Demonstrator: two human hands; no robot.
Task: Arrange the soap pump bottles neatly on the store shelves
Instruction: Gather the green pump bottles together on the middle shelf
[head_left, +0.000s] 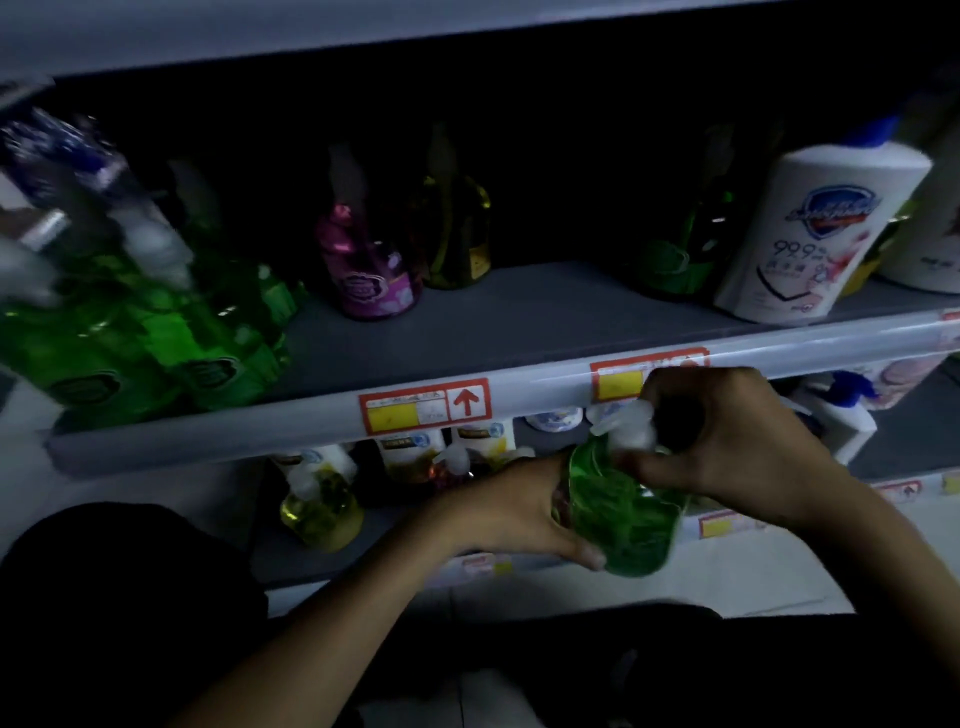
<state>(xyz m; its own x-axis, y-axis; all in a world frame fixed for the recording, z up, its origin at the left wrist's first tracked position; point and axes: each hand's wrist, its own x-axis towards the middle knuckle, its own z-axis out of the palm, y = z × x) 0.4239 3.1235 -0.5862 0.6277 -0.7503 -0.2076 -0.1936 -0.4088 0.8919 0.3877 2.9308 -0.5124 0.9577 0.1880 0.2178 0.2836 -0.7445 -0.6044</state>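
Green pump bottle (623, 514) is held just below the upper shelf rail (260, 431), not yet shelved. Body is gripped by the left hand (511, 512), pump head (631, 423) wrapped by the right hand (727, 431); likely so the nozzle gets squared before placement.
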